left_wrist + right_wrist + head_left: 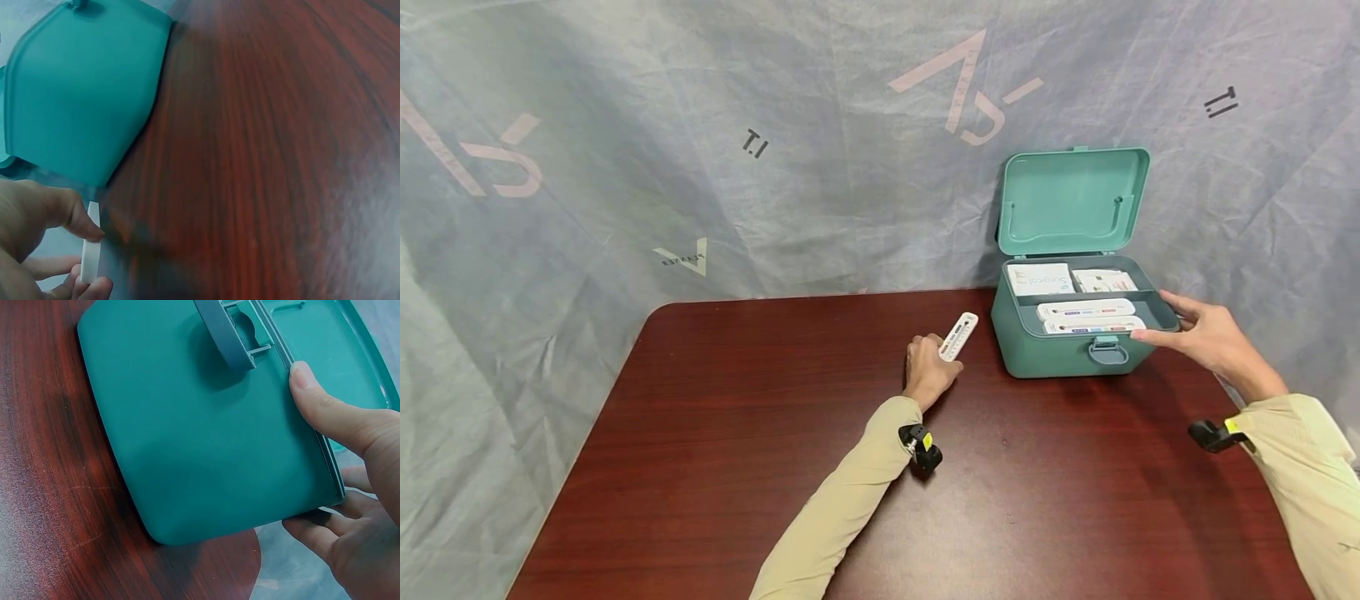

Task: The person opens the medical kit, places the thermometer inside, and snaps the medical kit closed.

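My left hand (929,371) pinches a slim, flat white case (958,337) with rounded ends and small dark print. In the left wrist view, thumb and fingers hold the case (91,250) edge-on, low over the table beside the box. A green storage box (1052,357) stands at the table's right with its lid (1075,200) raised. At its right front corner my right hand (1213,333) grips the rim, thumb on the front edge and fingers round the side. Inside, two similar white cases (1086,309) lie in the front compartment.
Behind the box's divider sit a white packet (1040,279) with printed lettering and a second white packet (1105,281). A grey latch (1108,352) hangs on the box front. The dark red wooden table (737,433) backs onto a grey cloth (820,200).
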The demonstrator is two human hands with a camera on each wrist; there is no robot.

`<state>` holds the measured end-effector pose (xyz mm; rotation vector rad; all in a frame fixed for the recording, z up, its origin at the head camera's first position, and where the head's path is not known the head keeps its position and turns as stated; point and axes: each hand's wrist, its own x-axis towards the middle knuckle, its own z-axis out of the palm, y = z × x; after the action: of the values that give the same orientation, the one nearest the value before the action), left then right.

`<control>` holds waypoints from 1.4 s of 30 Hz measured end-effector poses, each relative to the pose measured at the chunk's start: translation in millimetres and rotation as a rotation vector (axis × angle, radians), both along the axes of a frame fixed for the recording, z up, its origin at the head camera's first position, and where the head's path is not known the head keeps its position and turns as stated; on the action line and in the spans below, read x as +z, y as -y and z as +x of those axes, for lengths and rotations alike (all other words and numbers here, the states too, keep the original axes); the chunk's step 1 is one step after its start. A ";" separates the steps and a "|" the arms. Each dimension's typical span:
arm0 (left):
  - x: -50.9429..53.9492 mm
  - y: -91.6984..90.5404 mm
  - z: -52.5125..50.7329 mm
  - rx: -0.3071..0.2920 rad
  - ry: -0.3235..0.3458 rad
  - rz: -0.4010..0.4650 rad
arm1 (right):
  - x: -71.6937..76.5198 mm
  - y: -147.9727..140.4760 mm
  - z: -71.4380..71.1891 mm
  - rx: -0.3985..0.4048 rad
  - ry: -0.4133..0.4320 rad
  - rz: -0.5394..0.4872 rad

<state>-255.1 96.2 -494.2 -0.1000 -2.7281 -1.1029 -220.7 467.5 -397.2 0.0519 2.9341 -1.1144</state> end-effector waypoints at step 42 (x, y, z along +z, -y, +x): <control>61.6 33.0 1.4 -0.154 -0.006 0.105 | 5.9 0.2 -0.6 0.018 0.041 0.019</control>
<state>-253.7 63.2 -432.6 -0.3018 -2.6892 -1.2812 -221.3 467.2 -391.3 0.0482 2.9032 -1.0697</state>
